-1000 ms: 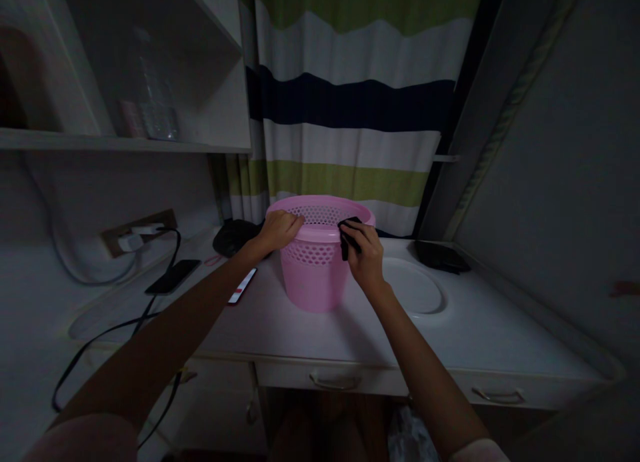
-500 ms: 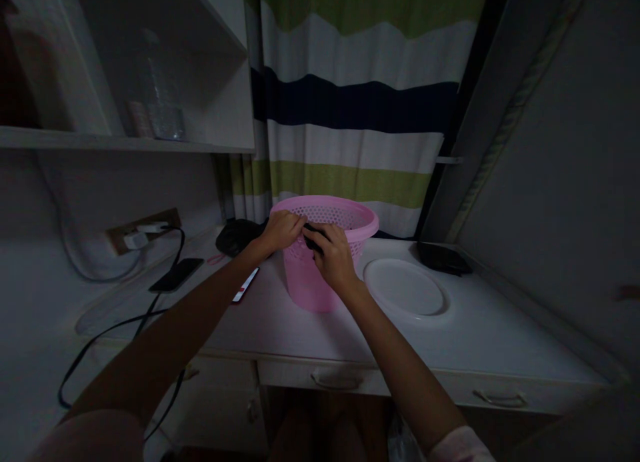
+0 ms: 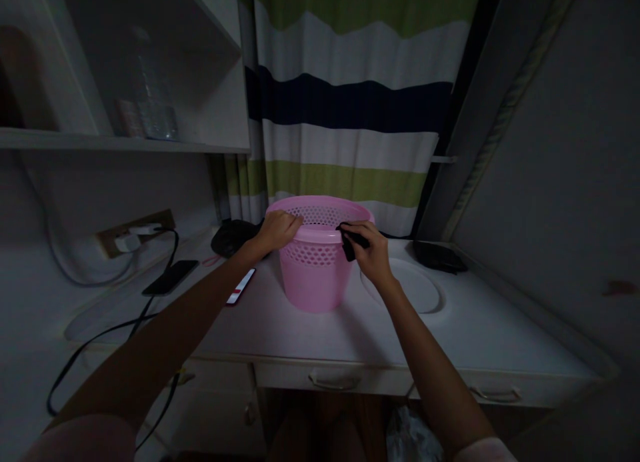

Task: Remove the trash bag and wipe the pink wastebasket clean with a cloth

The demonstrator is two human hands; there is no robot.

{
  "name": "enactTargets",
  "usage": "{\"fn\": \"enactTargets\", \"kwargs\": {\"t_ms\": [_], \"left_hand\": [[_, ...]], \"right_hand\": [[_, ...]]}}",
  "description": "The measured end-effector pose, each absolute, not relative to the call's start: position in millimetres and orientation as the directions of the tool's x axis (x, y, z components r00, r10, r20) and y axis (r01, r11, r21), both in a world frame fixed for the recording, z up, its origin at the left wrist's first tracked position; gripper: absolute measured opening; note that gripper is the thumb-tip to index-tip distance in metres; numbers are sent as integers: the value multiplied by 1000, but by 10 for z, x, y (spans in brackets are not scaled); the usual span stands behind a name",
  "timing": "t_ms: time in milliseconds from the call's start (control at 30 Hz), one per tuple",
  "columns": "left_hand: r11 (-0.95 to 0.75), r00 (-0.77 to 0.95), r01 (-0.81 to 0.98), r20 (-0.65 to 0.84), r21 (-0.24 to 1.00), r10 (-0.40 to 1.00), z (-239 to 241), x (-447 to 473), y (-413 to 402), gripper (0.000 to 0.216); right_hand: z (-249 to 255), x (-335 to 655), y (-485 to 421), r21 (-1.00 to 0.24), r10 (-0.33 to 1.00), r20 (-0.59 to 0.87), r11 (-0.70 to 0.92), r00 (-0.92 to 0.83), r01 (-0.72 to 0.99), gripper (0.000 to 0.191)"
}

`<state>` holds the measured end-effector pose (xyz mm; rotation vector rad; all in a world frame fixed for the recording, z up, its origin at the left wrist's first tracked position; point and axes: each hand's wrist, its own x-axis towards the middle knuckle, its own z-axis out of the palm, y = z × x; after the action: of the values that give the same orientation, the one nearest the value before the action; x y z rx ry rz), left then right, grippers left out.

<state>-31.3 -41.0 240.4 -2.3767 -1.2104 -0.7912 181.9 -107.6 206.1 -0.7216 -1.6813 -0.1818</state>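
A pink plastic basket [image 3: 315, 279] with a perforated upper wall stands upright on the white desk. My left hand [image 3: 281, 229] is closed over the left front of its rim. At the right front of the rim, my right hand [image 3: 369, 245] grips a black cloth [image 3: 350, 245], part of which hangs down outside the basket wall. How much of the cloth lies inside the fist is hidden. Just behind my right wrist, a round white lid-like disc [image 3: 413, 285] lies flat on the desk. The basket's bottom inside is out of sight.
Left of the basket lie a lit phone [image 3: 241, 287], a dark phone [image 3: 170, 277] and a black bag-like bundle [image 3: 233, 238]. Cables run from a wall socket [image 3: 115, 241] past the desk's left edge. A flat black item [image 3: 439, 257] rests at the back right. A shelf [image 3: 200, 147] overhangs the left.
My right hand has moved right along the basket rim with the black cloth, away from my left hand. My left hand stays on the rim. The view has shifted slightly.
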Motion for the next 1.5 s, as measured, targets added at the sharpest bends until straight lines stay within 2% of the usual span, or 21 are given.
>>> {"fn": "enactTargets", "kwargs": {"t_ms": [233, 400, 667, 800, 933, 1067, 1133, 1267, 1400, 1500], "left_hand": [[-514, 466, 849, 629, -120, 622, 2391, -303, -412, 53], [-517, 480, 845, 623, -139, 617, 2402, -303, -440, 49], [-541, 499, 829, 627, -143, 598, 2380, -313, -390, 55], [-538, 485, 834, 632, -125, 605, 2367, -319, -372, 55], [-538, 469, 837, 641, -103, 607, 2370, -314, -382, 55], [-530, 459, 843, 643, -96, 613, 2380, -306, -398, 53], [-523, 457, 847, 642, -101, 616, 2383, -305, -403, 54], [-500, 442, 860, 636, -101, 632, 2389, -307, -409, 54], [-512, 463, 851, 621, -112, 633, 2400, -308, -423, 53], [-525, 485, 840, 618, -133, 619, 2401, -304, -434, 51]], "right_hand": [[2161, 1399, -1129, -248, 456, 878, 691, -143, 679, 17], [2080, 1056, -1154, -178, 430, 893, 608, -132, 773, 28], [2029, 1242, -1112, -90, 318, 920, 742, -231, 664, 33], [2064, 1490, -1096, -119, 345, 906, 762, -244, 636, 36], [2111, 1681, -1076, -153, 362, 912, 735, -192, 660, 52], [2162, 1712, -1066, -134, 412, 877, 704, -247, 698, 31], [2185, 1661, -1086, -130, 467, 833, 685, -296, 716, 28], [2230, 1457, -1161, -66, 546, 751, 622, -372, 780, 31], [2265, 1253, -1203, 32, 546, 728, 577, -415, 816, 39], [2253, 1226, -1201, 45, 540, 730, 574, -420, 817, 43]]}}
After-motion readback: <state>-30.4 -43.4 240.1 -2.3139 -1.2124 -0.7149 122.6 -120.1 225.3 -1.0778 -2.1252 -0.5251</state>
